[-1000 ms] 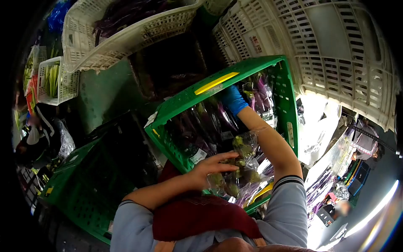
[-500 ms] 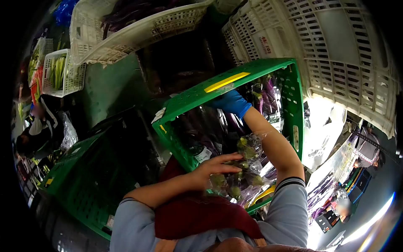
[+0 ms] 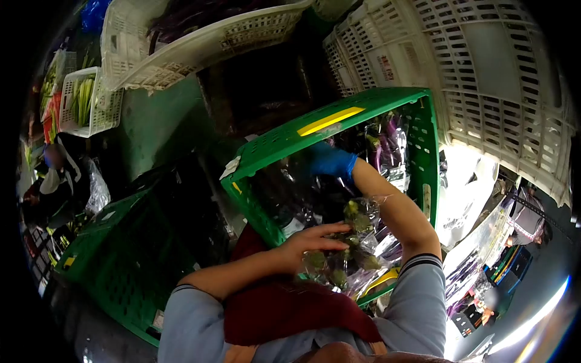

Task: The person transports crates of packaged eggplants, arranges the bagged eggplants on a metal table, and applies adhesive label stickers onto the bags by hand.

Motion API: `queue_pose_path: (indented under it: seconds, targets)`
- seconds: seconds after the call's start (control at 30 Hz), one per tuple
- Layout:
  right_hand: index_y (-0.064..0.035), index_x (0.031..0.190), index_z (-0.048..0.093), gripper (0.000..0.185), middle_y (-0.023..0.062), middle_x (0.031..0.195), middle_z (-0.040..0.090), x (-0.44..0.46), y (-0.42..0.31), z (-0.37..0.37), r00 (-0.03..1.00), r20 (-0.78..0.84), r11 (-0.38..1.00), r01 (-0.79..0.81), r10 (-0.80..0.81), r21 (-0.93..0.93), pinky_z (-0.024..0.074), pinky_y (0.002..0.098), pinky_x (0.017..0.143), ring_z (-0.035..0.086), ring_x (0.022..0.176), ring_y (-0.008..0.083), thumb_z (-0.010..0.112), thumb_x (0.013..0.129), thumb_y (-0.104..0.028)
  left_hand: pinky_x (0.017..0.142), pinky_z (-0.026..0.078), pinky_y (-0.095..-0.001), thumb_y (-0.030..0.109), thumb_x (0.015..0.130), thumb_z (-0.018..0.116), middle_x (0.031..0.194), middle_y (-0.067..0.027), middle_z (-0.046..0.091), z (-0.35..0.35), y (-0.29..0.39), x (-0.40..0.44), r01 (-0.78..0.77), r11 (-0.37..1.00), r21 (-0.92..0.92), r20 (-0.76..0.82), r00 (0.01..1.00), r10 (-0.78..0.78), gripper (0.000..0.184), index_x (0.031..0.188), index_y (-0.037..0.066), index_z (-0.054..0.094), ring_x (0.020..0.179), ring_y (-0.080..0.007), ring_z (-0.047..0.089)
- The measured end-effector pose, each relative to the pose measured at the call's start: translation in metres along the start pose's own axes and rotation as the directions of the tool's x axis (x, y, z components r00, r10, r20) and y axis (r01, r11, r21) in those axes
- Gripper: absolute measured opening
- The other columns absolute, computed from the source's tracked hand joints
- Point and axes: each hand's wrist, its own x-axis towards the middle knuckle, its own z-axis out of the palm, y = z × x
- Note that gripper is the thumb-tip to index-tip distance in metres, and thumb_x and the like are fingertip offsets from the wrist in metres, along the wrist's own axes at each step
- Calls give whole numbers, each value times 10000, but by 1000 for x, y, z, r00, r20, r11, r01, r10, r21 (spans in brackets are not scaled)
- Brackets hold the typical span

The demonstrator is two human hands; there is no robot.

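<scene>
The two hands are apart. The left hand [image 3: 305,244] lies on bagged eggplants [image 3: 361,221] in the green crate [image 3: 393,97], right of the middle. The right hand [image 3: 331,162], blue-gloved, is deeper inside. I can't tell if either grips.

Purple eggplants [image 3: 389,145] | green caps | clear plastic bags | inside green crate [image 3: 427,142]

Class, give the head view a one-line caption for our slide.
Blue-gloved right hand inside a green crate of bagged purple eggplants, bare left hand at plastic-wrapped green tops.
</scene>
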Motion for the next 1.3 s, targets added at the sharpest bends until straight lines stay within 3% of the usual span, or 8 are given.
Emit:
queue_pose_path:
  seconds: [0.43, 0.63, 0.83, 0.9, 0.97, 1.07, 1.2, 1.3]
  targets:
    - [-17, 1208, 411, 522, 109, 1196, 470, -1, 11, -2, 991, -113, 996, 63, -71, -70, 357, 307, 924, 437, 1084, 179, 620, 730, -22, 976, 293, -414, 147, 672, 694, 1314, -140, 350, 2, -5, 3, -41, 999, 25, 23, 999, 41, 485, 1131, 134, 537, 1235, -342, 289]
    - [-24, 1090, 523, 347, 73, 1021, 586, -32, -15, -13, 803, -361, 880, 435, -474, -189, 440, 288, 815, 551, 901, 132, 599, 752, -11, 979, 288, -411, 130, 684, 682, 1313, -137, 353, 1, 2, 5, -32, 999, 14, 35, 999, 31, 460, 1122, 132, 541, 1236, -336, 290]
    - [-17, 1104, 511, 324, 87, 1026, 596, -44, 4, -37, 956, -133, 923, 205, -260, -326, 456, 262, 773, 567, 890, 145, 563, 796, -103, 983, 290, -404, 52, 683, 667, 1332, -111, 333, -1, 0, 12, -38, 999, 35, 10, 999, 37, 502, 1154, 114, 505, 1249, -286, 283]
    - [-9, 1128, 488, 337, 86, 1020, 595, -60, -2, -54, 964, -260, 974, 117, -63, 196, 459, 263, 771, 569, 884, 147, 541, 808, -100, 973, 312, -389, 7, 690, 647, 1336, -93, 333, -1, 1, 25, -33, 999, 10, -151, 988, 34, 513, 1168, 96, 483, 1251, -260, 282]
    - [6, 1154, 454, 335, 89, 1023, 584, -84, -16, -51, 899, -434, 719, 272, 47, 640, 454, 260, 790, 560, 902, 143, 496, 841, -106, 889, 397, -316, 43, 777, 585, 1216, -119, 417, -7, 9, 37, 265, 766, -586, -371, 752, -545, 539, 1261, 74, 352, 1154, -183, 377]
    - [4, 1158, 463, 344, 92, 1051, 557, -97, 9, -42, 768, -641, 771, 398, 17, 498, 420, 253, 832, 527, 938, 140, 526, 840, -109, 834, 372, -262, 143, 826, 552, 1000, -61, 501, -13, -9, 47, 229, 820, -525, -714, 405, -571, 365, 1133, 6, 408, 966, -122, 464]
    - [5, 1187, 434, 376, 82, 1098, 520, -87, 42, -14, 598, -739, 937, 326, -308, -127, 360, 257, 887, 476, 988, 161, 512, 833, -92, 791, 379, -264, 161, 791, 601, 938, -25, 527, -7, -2, 52, 328, 837, -438, -702, 456, -547, 333, 1058, 32, 451, 873, -99, 482]
    - [10, 1101, 487, 358, 111, 980, 569, -77, 47, -28, 644, -741, 980, 159, -192, -116, 415, 281, 778, 519, 877, 162, 551, 766, -98, 621, 422, -257, 171, 782, 597, 865, -14, 532, -3, -21, 54, 480, 754, -448, -631, 428, -647, 283, 1011, 59, 474, 739, -84, 503]
